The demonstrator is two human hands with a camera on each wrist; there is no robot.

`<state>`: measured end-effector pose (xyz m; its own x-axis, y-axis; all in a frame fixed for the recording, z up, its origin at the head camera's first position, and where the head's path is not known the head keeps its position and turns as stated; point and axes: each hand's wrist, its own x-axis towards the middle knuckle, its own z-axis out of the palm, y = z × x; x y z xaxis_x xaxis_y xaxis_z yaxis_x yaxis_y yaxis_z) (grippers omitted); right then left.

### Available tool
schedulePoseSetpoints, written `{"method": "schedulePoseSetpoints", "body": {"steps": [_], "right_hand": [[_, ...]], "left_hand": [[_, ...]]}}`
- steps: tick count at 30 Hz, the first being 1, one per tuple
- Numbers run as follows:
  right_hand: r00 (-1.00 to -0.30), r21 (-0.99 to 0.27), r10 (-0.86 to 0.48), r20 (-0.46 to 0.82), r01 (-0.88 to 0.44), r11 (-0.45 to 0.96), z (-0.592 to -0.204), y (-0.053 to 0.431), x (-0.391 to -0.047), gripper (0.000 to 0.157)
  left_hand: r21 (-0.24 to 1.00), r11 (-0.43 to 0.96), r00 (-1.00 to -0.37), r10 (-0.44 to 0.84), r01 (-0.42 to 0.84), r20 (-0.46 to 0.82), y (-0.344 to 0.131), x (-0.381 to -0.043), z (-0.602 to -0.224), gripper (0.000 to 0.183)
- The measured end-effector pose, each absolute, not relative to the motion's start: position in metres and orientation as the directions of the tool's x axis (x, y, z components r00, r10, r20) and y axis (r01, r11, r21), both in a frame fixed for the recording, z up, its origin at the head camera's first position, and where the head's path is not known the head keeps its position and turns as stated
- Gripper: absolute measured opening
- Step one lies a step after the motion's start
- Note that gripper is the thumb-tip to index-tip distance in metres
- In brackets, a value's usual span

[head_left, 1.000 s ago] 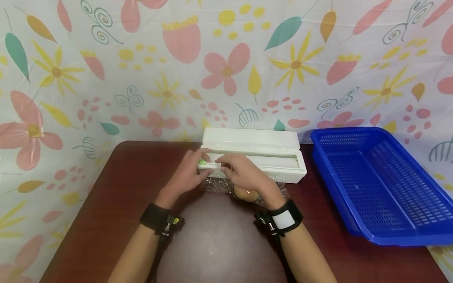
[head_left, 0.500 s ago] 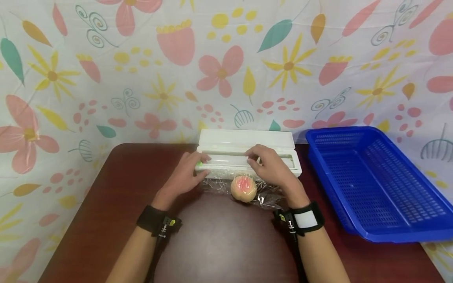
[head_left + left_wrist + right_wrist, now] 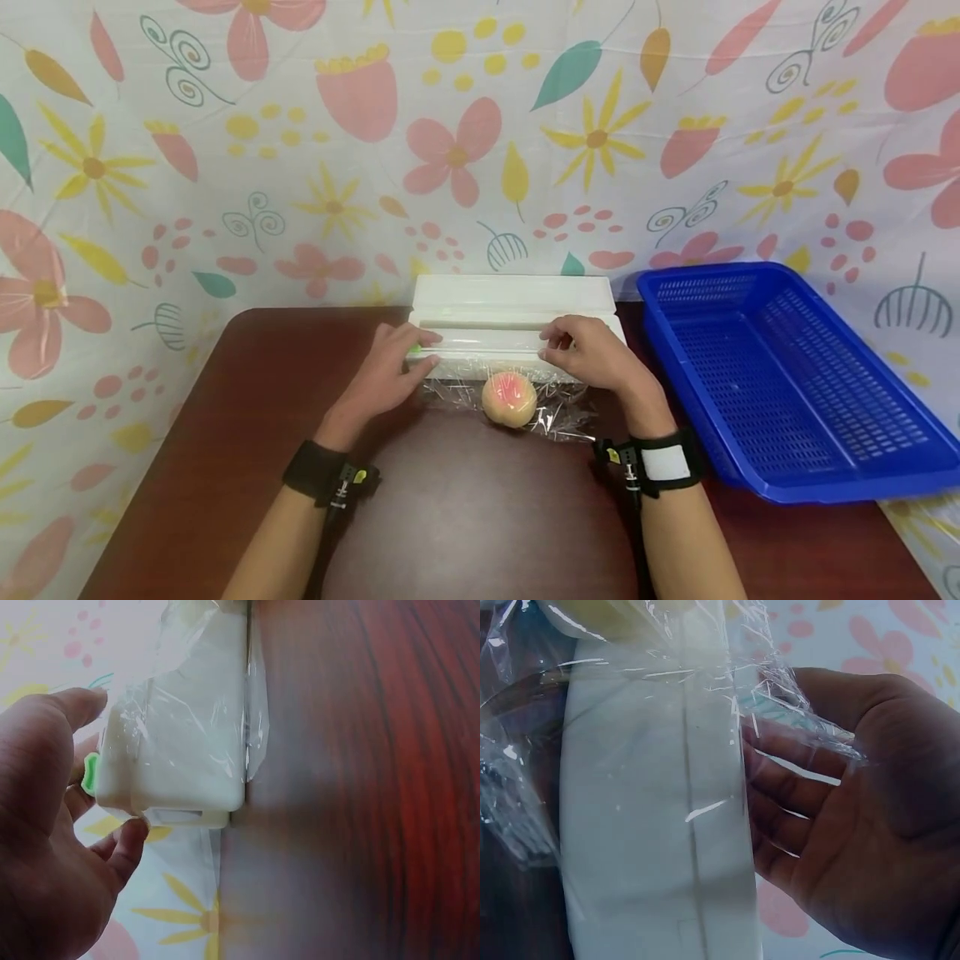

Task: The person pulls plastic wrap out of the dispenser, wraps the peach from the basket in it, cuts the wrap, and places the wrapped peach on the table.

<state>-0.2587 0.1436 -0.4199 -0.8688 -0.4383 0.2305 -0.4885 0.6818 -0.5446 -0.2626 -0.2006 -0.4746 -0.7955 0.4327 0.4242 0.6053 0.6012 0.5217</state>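
Observation:
A white cling film dispenser [image 3: 480, 368] lies on the table with its lid [image 3: 513, 293] raised at the back. Clear cling film [image 3: 558, 417] drapes over its front onto the table. The film partly overlaps a pink-and-yellow peach [image 3: 509, 400] in front. My left hand [image 3: 380, 369] grips the dispenser's left end between thumb and fingers, close around a green tab [image 3: 90, 774]. On the right part, my right hand [image 3: 596, 354] rests loosely bent fingers and thumb at the cutter rail. Wrinkled film hangs across its thumb in the right wrist view.
A blue plastic basket [image 3: 738, 483] stands at the right, close to my right forearm. The dark red table [image 3: 450, 517] meets a flower-printed cloth [image 3: 450, 158] behind the dispenser.
My right hand has moved from the dispenser's left end along the rail to its right part, uncovering the peach. The left hand has stayed at the left end.

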Motion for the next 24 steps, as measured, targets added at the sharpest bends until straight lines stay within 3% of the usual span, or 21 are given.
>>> {"method": "schedulePoseSetpoints", "body": {"steps": [14,24], "right_hand": [[-0.856,-0.521,-0.451,0.253,-0.514,0.682,-0.429,0.141,-0.263,0.007],[-0.874,-0.548,-0.424,0.237,-0.480,0.685,-0.431,0.132,-0.264,0.005]], "left_hand": [[0.482,0.621,-0.764,0.328,0.618,0.556,-0.192,-0.262,-0.478,0.013],[0.490,0.690,-0.783,0.182,0.532,0.595,-0.175,-0.264,-0.477,0.007]]}}
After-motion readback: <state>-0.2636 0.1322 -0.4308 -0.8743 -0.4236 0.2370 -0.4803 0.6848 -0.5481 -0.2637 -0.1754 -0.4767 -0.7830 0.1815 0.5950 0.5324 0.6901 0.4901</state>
